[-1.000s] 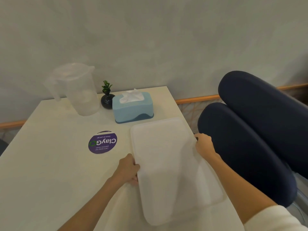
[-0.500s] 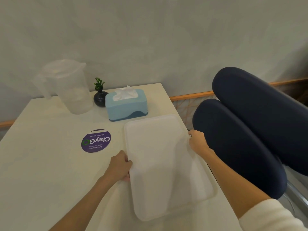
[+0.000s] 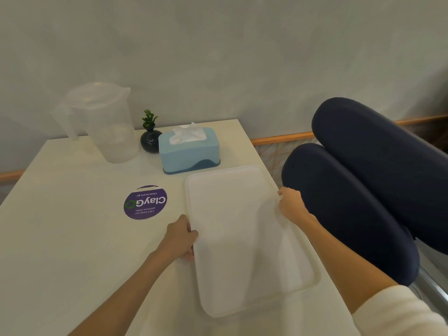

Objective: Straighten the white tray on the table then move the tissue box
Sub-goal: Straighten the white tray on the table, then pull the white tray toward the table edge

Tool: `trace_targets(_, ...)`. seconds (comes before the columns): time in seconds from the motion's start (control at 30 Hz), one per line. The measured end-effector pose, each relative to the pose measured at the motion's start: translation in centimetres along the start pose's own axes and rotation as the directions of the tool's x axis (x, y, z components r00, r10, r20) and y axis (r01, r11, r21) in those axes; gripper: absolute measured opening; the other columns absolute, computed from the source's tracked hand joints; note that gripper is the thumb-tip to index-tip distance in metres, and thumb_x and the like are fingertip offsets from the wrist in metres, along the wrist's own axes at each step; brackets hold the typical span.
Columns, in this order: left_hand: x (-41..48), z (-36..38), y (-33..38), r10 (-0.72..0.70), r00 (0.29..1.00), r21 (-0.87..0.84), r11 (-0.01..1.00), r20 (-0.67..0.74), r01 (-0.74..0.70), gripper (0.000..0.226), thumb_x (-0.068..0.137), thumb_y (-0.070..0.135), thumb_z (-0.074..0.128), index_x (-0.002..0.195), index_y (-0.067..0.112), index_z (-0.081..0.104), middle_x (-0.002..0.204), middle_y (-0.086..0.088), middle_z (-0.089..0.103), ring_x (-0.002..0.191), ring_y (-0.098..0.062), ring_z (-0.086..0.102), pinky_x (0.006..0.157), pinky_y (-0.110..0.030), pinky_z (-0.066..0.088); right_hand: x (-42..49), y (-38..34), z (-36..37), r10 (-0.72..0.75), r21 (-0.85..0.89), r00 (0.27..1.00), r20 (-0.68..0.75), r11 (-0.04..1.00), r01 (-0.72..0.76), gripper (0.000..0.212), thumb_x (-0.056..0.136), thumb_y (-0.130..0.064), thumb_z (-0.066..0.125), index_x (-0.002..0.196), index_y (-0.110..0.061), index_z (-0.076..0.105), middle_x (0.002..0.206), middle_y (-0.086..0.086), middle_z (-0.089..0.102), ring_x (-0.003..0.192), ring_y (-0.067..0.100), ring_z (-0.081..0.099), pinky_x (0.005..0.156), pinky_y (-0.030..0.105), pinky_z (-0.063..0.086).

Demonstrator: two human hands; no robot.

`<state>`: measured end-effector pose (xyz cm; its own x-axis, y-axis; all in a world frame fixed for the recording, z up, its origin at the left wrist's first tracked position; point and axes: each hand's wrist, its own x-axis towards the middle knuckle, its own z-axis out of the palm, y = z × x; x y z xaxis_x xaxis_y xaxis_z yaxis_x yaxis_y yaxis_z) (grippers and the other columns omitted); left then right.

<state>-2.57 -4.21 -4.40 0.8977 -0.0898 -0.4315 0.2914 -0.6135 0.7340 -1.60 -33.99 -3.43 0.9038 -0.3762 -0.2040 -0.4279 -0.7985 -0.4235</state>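
Observation:
A white rectangular tray (image 3: 244, 236) lies on the cream table (image 3: 72, 238), close to the table's right edge, its long side running away from me. My left hand (image 3: 181, 237) grips the tray's left rim. My right hand (image 3: 289, 203) grips its right rim. Just beyond the tray's far end stands a light blue tissue box (image 3: 190, 150) with a dark blue base and white tissue sticking out of the top. Neither hand touches the box.
A clear plastic jug (image 3: 104, 122) stands at the back left, with a small black vase holding a green plant (image 3: 150, 137) between it and the box. A round purple sticker (image 3: 145, 202) lies left of the tray. Dark blue chair cushions (image 3: 363, 190) crowd the table's right side.
Both hands have kept hold of the tray's rims. The tray has turned a little, so its long sides lie nearer parallel to the table's right edge. The view has shifted slightly.

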Motion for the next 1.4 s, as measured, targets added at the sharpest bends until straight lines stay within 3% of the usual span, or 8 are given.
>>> trace_targets(0.4, 0.2, -0.2, -0.1, 0.036, 0.998, -0.016, 0.999, 0.044, -0.035, 0.009, 0.091, 0.005, 0.048, 0.088, 0.008, 0.041, 0.098, -0.026, 0.061, 0.051, -0.026, 0.065, 0.043, -0.034, 0.059, -0.3, -0.7, 0.6, 0.085, -0.069, 0.996, -0.036, 0.994, -0.088, 0.037, 0.094, -0.001, 0.048, 0.131, 0.000, 0.048, 0.123, 0.019, 0.056, 0.105, 0.031, 0.058, 0.092, 0.039, 0.052)
trace_targets(0.53, 0.2, -0.6, 0.1, 0.000, 0.995, -0.049, 0.999, 0.104, 0.005, 0.011, 0.092, 0.010, 0.052, 0.090, 0.007, 0.042, 0.081, -0.020, 0.063, 0.051, -0.027, 0.065, 0.055, -0.044, 0.062, 0.2, -1.2, 0.0, 0.093, -0.128, 0.996, 0.009, 0.988, -0.091, 0.032, 0.093, -0.004, 0.048, 0.125, 0.000, 0.050, 0.117, 0.019, 0.056, 0.096, 0.030, 0.058, 0.088, 0.040, 0.055)
trace_targets(0.63, 1.0, -2.8, 0.8, -0.043, 0.991, -0.060, 0.997, 0.130, 0.052, 0.021, 0.092, 0.024, 0.060, 0.096, 0.004, 0.052, 0.074, -0.015, 0.065, 0.056, -0.027, 0.063, 0.057, -0.037, 0.059, 0.8, -3.0, -1.1, 0.035, -0.177, 0.998, -0.045, 0.983, -0.042, 0.032, 0.089, -0.005, 0.049, 0.121, -0.001, 0.048, 0.117, 0.020, 0.054, 0.102, 0.036, 0.055, 0.088, 0.047, 0.053)
trace_targets(0.8, 6.3, -9.5, 3.1, 0.003, 0.991, -0.182, 0.983, -0.137, -0.028, 0.037, 0.089, 0.036, 0.062, 0.113, 0.009, 0.056, 0.102, -0.013, 0.067, 0.082, -0.023, 0.066, 0.080, -0.040, 0.056, 3.3, -8.4, -2.4, -0.188, 0.002, 0.982, -0.013, 0.982, 0.188, 0.042, 0.092, -0.008, 0.050, 0.133, -0.001, 0.045, 0.127, 0.020, 0.056, 0.113, 0.035, 0.056, 0.090, 0.035, 0.048)
trace_targets(1.0, 13.5, -12.8, 6.9, -0.065, 0.860, -0.352, 0.926, -0.506, -0.137, 0.037, 0.090, 0.038, 0.057, 0.117, 0.013, 0.055, 0.121, -0.013, 0.061, 0.107, -0.028, 0.061, 0.097, -0.050, 0.051, 8.3, -15.7, -1.7, -0.272, 0.299, 0.962, 0.017, 0.920, 0.254, 0.057, 0.093, -0.021, 0.053, 0.143, -0.009, 0.031, 0.139, 0.020, 0.043, 0.125, 0.033, 0.046, 0.093, 0.033, 0.041)
trace_targets(1.1, 15.5, -11.7, 8.3, -0.159, 0.868, -0.418, 0.907, -0.471, -0.061, 0.053, 0.091, 0.045, 0.052, 0.132, 0.012, 0.047, 0.133, -0.013, 0.053, 0.118, -0.030, 0.052, 0.102, -0.050, 0.046, 9.7, -17.7, -1.0, -0.251, 0.458, 0.966, 0.062, 0.867, 0.196, 0.067, 0.093, -0.028, 0.052, 0.148, -0.013, 0.018, 0.144, 0.018, 0.030, 0.126, 0.036, 0.043, 0.086, 0.031, 0.038)
trace_targets(1.2, 16.8, -9.6, 9.4, -0.176, 0.917, -0.484, 0.875, -0.358, -0.021, 0.062, 0.091, 0.050, 0.049, 0.139, 0.013, 0.039, 0.134, -0.012, 0.049, 0.117, -0.030, 0.050, 0.101, -0.051, 0.047, 11.0, -17.9, -0.2, -0.252, 0.540, 0.963, 0.091, 0.825, 0.165, 0.072, 0.093, -0.036, 0.052, 0.150, -0.018, 0.013, 0.147, 0.014, 0.030, 0.129, 0.034, 0.041, 0.096, 0.038, 0.043)
trace_targets(1.4, 19.2, -4.7, 12.0, -0.070, 0.919, -0.349, 0.934, -0.389, -0.077, 0.058, 0.088, 0.039, 0.056, 0.136, 0.013, 0.038, 0.120, -0.007, 0.051, 0.102, -0.027, 0.051, 0.088, -0.044, 0.051, 14.4, -15.2, -0.5, -0.295, 0.536, 0.955, 0.027, 0.811, 0.235, 0.054, 0.095, -0.033, 0.048, 0.145, -0.018, 0.031, 0.143, 0.011, 0.036, 0.116, 0.023, 0.045, 0.090, 0.026, 0.038)
